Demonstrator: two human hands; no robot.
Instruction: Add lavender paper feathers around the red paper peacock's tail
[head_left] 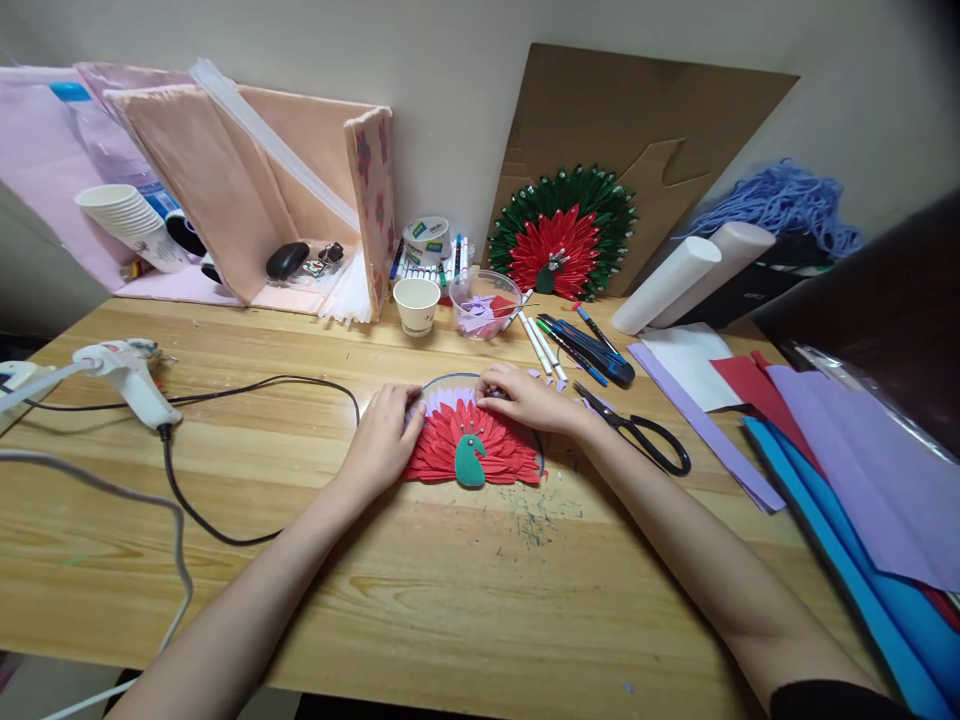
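Note:
A paper peacock (pixel 470 460) lies flat on the table between my hands, with a green body, a fan of red petals (pixel 442 445) and a row of light purple petals (pixel 450 398) behind them. A thin blue curved outline shows around its back edge. My left hand (pixel 381 440) grips the peacock's left side, thumb on the petals and fingers along the edge. At the top of the fan, the fingers of my right hand (pixel 525 398) are pinched together over the purple petals; what is between the fingertips is hidden.
Right of my hands lie black-handled scissors (pixel 637 432), a utility knife (pixel 592 350) and markers. Behind stand a paper cup (pixel 416 305), a clear bowl (pixel 486 310) of petals and a finished peacock (pixel 562 235). A glue gun (pixel 131 375) with cables sits left; coloured paper (pixel 862 450) lies right.

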